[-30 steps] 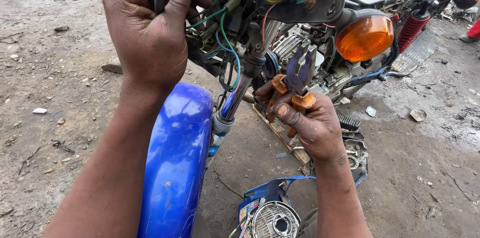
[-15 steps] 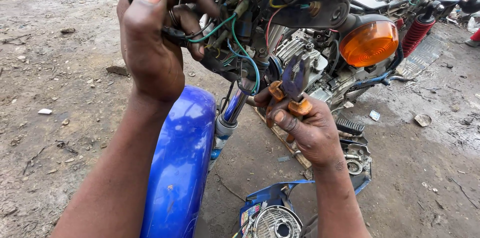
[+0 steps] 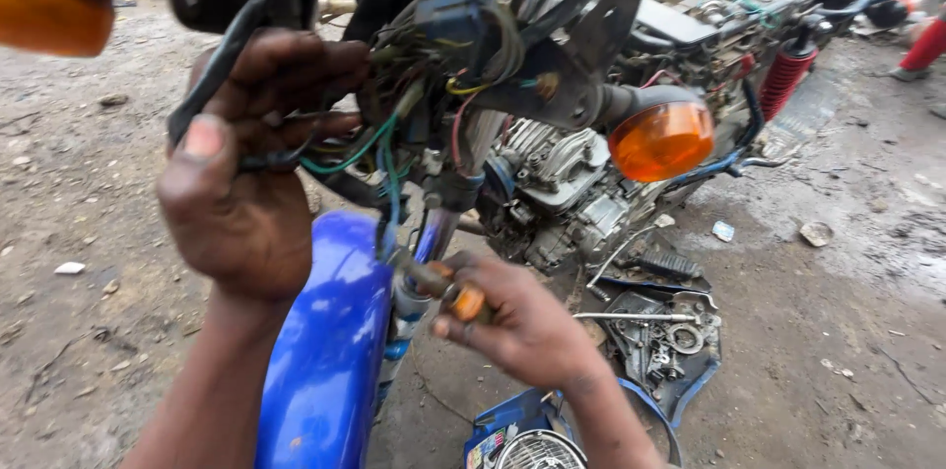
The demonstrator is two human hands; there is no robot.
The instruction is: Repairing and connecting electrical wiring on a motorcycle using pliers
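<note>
A stripped motorcycle fills the view from its front end. My left hand (image 3: 241,173) is raised at the headstock and grips a bundle of black, green and yellow wires (image 3: 394,124). Below it, my right hand (image 3: 517,321) holds pliers with orange handles (image 3: 463,300), their jaws pointing left toward the fork tube (image 3: 434,233) beside the blue front mudguard (image 3: 330,341). An orange turn signal (image 3: 660,139) sticks out on the right, another orange turn signal (image 3: 49,11) at the top left under the handlebar grip.
The engine (image 3: 557,188) and a red rear shock (image 3: 783,75) lie behind. On the dirt ground sit a blue panel with loose metal parts (image 3: 660,336) and a round grille part (image 3: 537,449). Small stones and scraps are scattered around.
The view has moved closer and lower on the headstock. My left hand has slid down onto the wire bundle. My right hand with the pliers has dropped toward the fork tube.
</note>
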